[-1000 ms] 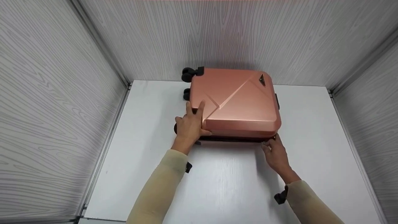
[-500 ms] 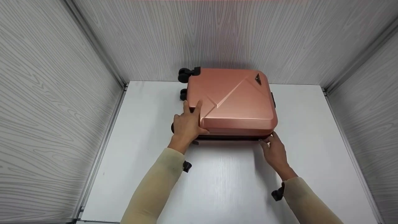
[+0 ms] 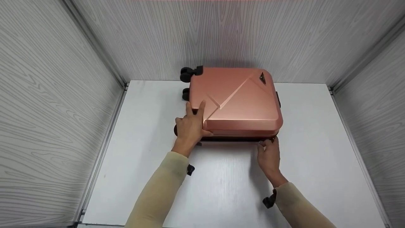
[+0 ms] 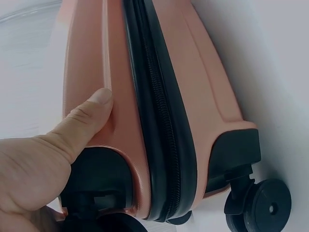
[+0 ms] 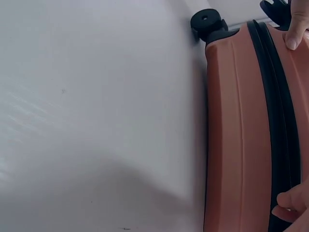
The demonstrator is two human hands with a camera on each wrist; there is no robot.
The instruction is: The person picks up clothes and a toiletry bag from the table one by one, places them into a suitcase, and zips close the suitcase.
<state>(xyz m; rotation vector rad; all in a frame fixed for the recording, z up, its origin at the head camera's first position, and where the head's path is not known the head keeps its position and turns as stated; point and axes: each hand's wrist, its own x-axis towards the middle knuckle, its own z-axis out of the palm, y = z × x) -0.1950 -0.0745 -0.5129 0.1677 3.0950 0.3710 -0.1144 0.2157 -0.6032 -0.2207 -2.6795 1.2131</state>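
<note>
A rose-pink hard-shell suitcase (image 3: pixel 234 98) lies flat on the white table, its wheels to the left. A black zipper band (image 4: pixel 161 111) runs round its side between the two shells. My left hand (image 3: pixel 189 126) rests on the near left corner by a wheel, fingers spread straight over the shell. Its thumb (image 4: pixel 89 118) presses the side of the shell. At the near right corner, my right hand (image 3: pixel 269 156) pinches at the zipper with thumb and fingertips (image 5: pixel 292 199). What appears to be the zipper pull is hidden by those fingers.
Black wheels (image 3: pixel 186 75) stick out from the suitcase's left end. A dark handle (image 3: pixel 278 99) shows on its right side. Grey wood-grain panels (image 3: pixel 221 34) stand behind and at both sides of the white table (image 3: pixel 227 183).
My right hand has moved left along the zipper band, away from the right corner. My left hand stays on the near left corner. The suitcase lies in nearly the same place.
</note>
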